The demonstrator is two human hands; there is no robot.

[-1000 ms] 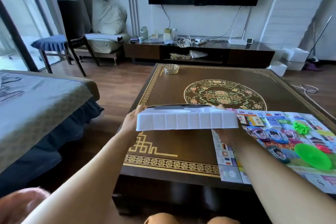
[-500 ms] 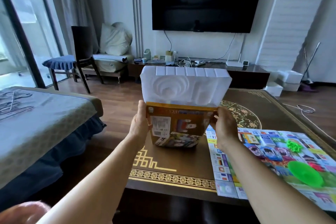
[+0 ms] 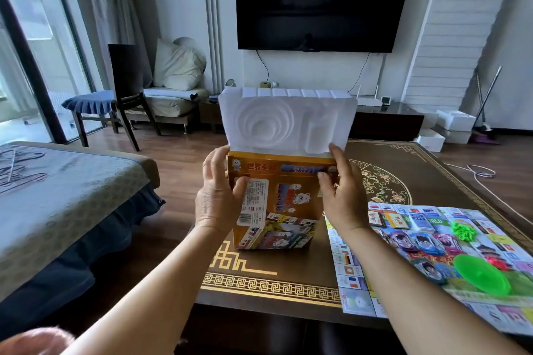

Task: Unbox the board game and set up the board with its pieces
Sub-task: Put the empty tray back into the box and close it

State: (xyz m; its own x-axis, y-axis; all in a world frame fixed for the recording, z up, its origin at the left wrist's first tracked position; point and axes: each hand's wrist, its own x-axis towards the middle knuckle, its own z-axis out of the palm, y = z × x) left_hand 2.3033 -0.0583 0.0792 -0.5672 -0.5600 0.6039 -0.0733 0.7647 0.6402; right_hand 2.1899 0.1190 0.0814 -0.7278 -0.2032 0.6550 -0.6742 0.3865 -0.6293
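At frame center I see my 2 hands, left hand (image 3: 217,196) and right hand (image 3: 340,196), grasping the orange game box (image 3: 277,210) upright, white foam tray (image 3: 285,121) protruding above.

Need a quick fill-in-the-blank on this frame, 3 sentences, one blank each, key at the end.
1. The white foam tray sticks out of the ____ game box.
2. The left hand and right hand hold the box by its two ____.
3. The green dish lies on the ____, at the right on the table.

Missing words: orange; sides; game board
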